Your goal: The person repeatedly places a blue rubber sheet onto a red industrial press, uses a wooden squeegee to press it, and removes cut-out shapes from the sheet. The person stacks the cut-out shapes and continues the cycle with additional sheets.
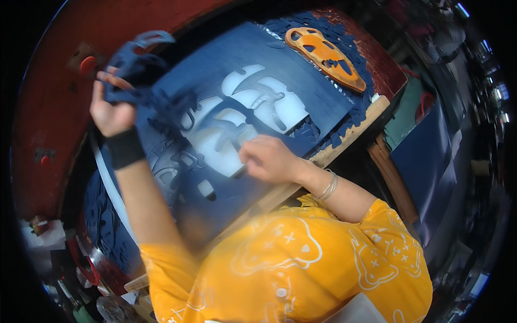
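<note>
From where I stand, the left hand (113,110) is up at the far left against a dark blue cut-out piece (132,67), whose curved tip points right; blur hides its long axis and whether the fingers grip it. The right hand (269,159), fingers curled together, is over the blue sheet (215,59), which lies on the surface, lengthwise from lower left to upper right.

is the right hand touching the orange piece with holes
No, the orange piece lies farther from the person, clearly apart from the right hand.
</note>
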A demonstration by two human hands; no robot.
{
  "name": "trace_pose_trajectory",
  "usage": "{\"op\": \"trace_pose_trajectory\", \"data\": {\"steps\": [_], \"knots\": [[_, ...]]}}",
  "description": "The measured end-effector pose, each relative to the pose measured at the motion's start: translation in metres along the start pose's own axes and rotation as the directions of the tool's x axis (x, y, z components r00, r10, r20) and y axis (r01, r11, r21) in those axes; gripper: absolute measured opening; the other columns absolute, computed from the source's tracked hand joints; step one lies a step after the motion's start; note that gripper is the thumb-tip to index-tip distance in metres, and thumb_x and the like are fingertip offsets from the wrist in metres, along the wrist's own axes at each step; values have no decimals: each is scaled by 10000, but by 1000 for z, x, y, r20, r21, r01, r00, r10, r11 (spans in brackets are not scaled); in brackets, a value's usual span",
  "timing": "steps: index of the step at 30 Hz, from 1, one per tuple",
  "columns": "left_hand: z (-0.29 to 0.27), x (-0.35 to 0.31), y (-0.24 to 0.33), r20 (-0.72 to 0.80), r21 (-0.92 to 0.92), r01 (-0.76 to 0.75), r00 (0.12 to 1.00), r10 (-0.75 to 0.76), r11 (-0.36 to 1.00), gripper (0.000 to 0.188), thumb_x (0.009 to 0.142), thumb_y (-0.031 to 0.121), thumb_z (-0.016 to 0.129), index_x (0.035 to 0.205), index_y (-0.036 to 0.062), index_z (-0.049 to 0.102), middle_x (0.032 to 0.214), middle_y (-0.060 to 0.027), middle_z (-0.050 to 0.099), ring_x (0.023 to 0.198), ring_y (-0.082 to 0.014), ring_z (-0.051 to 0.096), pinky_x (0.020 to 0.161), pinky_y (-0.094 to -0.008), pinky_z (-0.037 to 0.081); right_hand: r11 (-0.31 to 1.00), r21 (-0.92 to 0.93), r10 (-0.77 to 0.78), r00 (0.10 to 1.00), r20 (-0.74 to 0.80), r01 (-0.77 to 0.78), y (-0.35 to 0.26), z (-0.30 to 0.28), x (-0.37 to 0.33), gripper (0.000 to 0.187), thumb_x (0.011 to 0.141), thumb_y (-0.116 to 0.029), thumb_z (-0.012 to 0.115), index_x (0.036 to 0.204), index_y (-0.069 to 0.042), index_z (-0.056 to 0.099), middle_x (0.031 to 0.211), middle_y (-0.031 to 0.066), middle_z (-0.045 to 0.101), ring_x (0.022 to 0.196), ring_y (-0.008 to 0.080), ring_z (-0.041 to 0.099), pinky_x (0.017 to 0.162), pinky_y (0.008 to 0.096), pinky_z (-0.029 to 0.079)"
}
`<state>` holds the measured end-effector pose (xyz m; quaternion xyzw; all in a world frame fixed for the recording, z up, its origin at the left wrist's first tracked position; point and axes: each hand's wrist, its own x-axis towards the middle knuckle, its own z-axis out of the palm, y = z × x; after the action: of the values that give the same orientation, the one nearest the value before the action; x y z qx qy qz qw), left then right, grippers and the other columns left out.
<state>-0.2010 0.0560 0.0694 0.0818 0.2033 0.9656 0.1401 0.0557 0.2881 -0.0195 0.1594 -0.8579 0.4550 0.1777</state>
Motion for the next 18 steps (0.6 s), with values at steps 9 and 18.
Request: {"op": "trace_pose_trajectory", "data": {"steps": [9,18], "knots": [[67,-38,75,621,784,-614,780,-82,95,298,945,194,581,1180,14,613,1059,-108,657,794,-120,630,696,-273,546,996,-80,-34,999,15,35,-4,-1,2,127,666,5,573,752,-87,559,667,62,580,636,266,591,609,351,455],[3,-212,-37,319,572,-735,607,-728,-363,756,635,85,694,1358,187,495,832,-60,463,811,-230,520,614,-320,471,995,-94,28,999,-24,-30,-5,7,1,109,682,2,566,750,-84,565,568,41,479,513,220,495,553,321,394]]}}
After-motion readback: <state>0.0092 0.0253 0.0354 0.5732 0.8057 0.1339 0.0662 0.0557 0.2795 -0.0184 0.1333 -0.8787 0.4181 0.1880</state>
